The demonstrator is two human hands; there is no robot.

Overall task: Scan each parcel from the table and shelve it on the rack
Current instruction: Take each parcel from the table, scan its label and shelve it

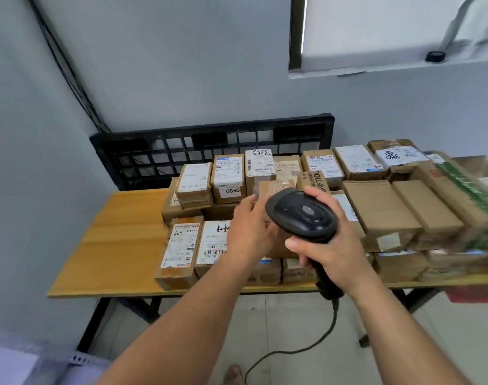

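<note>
Both hands are raised close together over the near middle of the tabletop [120, 245]. The left hand [248, 232] is wrapped around the left side of a small brown parcel [270, 188], fingers curled onto its edge, and holds it up off the other boxes. The right hand [331, 245] grips the handle of a black barcode scanner [301, 215], and the thumb lies along the near side just under the head. The scanner head sits directly in front of the held parcel and hides most of it; only the parcel's taped top and a strip of its lower part show around the head. The scanner's black cable [306, 348] hangs from the handle's base and loops down to the floor.

Behind and around the hands, cardboard parcels with white shipping labels cover the middle and right of the tabletop in rows and stacks. One of them, far left of the held parcel, is marked 0836 [227, 179]. The left end of the wooden surface is bare. A black plastic pallet [209, 145] stands on edge against the wall at the far side.
</note>
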